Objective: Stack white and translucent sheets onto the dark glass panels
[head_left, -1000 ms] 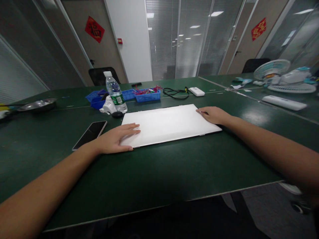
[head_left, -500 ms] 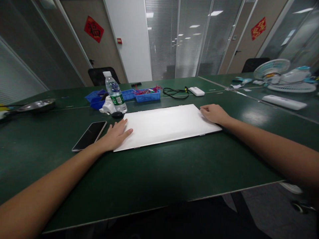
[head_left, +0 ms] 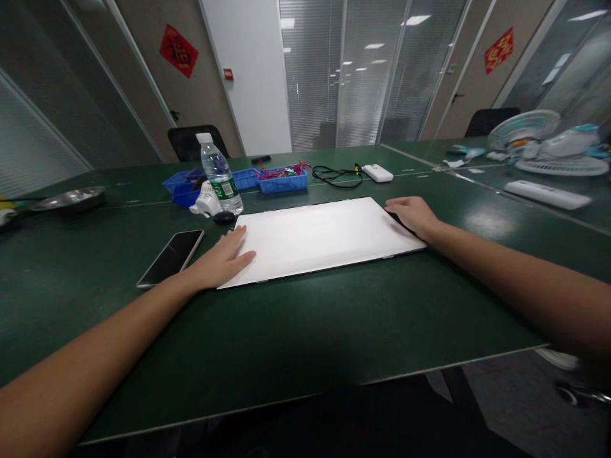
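Note:
A flat white rectangular panel (head_left: 310, 238) with thin black edges lies on the green table (head_left: 305, 331) in front of me. My left hand (head_left: 222, 257) rests flat on the panel's left end, fingers spread and thumb pointing inward, holding nothing. At the right end, my right hand (head_left: 413, 215) lies along the panel's black edge with its fingers stretched out; its thumb is hidden. A smartphone (head_left: 172, 257) with a dark screen lies left of my left hand. Just past the panel's left far corner is a small black object (head_left: 224, 217), perhaps a mouse.
Behind the panel stand a water bottle (head_left: 220, 175), crumpled white paper (head_left: 207, 200) and blue trays (head_left: 282, 183), one with red wires. A black cable (head_left: 337, 177) runs to a white box (head_left: 377, 172). Farther right are a white bar (head_left: 547, 194) and a fan (head_left: 525, 130).
My right hand has shifted slightly right, off the white surface, so more of the panel's black right edge shows. My left hand stays in place. The view has tilted very slightly.

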Tool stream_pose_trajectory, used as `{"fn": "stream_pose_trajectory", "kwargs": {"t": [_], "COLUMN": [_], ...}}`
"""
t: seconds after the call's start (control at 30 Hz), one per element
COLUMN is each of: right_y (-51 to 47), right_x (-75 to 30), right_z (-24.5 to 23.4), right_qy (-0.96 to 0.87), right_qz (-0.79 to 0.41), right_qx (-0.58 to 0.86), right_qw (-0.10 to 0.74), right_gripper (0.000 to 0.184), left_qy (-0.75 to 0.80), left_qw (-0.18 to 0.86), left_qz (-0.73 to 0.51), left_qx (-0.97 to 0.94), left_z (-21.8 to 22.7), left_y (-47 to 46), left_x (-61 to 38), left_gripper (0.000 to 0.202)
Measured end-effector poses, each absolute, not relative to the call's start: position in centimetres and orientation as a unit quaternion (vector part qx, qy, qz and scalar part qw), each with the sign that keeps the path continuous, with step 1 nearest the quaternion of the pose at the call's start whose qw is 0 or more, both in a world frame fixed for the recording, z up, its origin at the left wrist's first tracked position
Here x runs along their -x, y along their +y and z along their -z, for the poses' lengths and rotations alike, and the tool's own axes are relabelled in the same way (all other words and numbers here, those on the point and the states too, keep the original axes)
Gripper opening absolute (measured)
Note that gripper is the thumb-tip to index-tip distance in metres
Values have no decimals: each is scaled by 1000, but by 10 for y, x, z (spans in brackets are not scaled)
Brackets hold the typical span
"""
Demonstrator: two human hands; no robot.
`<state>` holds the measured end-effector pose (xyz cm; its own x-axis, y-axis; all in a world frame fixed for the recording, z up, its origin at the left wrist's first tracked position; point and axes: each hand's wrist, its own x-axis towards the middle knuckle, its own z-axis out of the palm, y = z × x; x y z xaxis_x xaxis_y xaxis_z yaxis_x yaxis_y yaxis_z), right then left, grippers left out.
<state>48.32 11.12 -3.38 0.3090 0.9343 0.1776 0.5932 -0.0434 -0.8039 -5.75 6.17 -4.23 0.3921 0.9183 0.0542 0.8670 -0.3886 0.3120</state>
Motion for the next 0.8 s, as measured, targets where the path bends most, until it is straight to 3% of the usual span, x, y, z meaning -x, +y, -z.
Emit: {"fn": "stream_pose_trajectory", "kwargs": {"t": [0.13,0.33,0.53,0.8], "right_y": [109,103,91,85], "right_x": [-482,-483,-476,-467], "right_z": [27,18,10,14], "right_qy": [-480,-413,-437,-458], "right_qz": [-314,-413,-440,-442], "right_qx": [654,584,491,409], "right_qw": [493,564,612,654], "right_gripper": [23,28,47,38], "left_qy": [546,542,533,533], "left_qw": [104,74,76,82], "left_qz": [-107,-85,-95,-101], "left_qx": [-824,-833,-837,-836], "left_z": [45,45,45,43], "left_y": [63,64,65,64], "left_x": [59,60,63,64], "left_gripper": [100,95,91,89]}}
